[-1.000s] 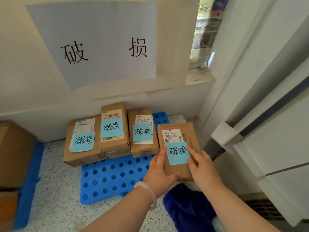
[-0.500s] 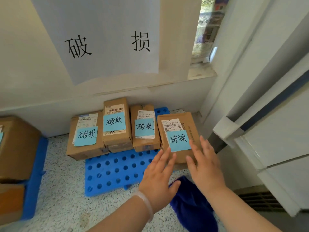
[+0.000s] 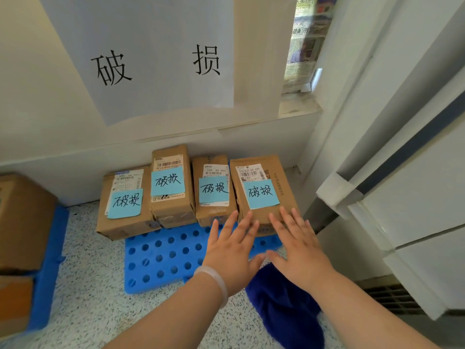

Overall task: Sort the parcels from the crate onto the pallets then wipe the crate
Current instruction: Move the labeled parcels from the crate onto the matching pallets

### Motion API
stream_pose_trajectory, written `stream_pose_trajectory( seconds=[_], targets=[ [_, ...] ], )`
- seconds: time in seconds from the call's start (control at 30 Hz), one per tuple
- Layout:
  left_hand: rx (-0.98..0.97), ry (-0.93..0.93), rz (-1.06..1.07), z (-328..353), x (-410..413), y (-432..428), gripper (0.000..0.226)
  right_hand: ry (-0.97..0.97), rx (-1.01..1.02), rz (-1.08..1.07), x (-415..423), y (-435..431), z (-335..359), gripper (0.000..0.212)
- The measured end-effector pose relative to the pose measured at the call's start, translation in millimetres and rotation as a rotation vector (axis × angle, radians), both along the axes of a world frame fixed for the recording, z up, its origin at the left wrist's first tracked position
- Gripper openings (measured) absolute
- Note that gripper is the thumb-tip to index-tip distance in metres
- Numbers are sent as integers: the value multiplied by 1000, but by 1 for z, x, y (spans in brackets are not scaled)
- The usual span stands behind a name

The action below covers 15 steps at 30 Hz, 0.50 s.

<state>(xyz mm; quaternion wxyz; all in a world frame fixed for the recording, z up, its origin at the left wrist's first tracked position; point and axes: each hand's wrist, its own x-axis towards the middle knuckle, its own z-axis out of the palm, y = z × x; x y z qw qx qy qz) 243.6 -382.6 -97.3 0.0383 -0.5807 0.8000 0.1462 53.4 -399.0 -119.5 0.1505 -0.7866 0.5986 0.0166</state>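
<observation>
Several brown cardboard parcels with blue handwritten notes stand in a row against the wall on a blue perforated pallet (image 3: 161,260). The rightmost parcel (image 3: 261,187) lies at the pallet's right end. My left hand (image 3: 232,250) and my right hand (image 3: 299,245) hover flat, fingers spread, just in front of that parcel; the fingertips overlap its near edge and hold nothing. A dark blue cloth (image 3: 286,306) lies on the floor under my right wrist. The crate is out of view.
A white paper sign (image 3: 151,54) with two large characters hangs on the wall above the pallet. At the left, bigger cardboard boxes (image 3: 22,217) sit on another blue pallet (image 3: 47,270). A white cabinet or door (image 3: 415,172) closes in the right side. The floor is speckled terrazzo.
A second ago both hands gripped the rightmost parcel near the pallet's front. It now sits further back in line with the others, and both hands have let go and opened.
</observation>
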Motion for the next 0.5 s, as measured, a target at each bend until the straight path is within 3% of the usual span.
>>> stream_pose_trajectory(
  seconds=[0.3,0.5],
  targets=[
    [-7,-27,28,-3,7,-39,87,-3,-18,37,7,-43,3,86],
    [19,-58,39,0,8,-51,75,42,6,49,11,-59,6,92]
  ],
)
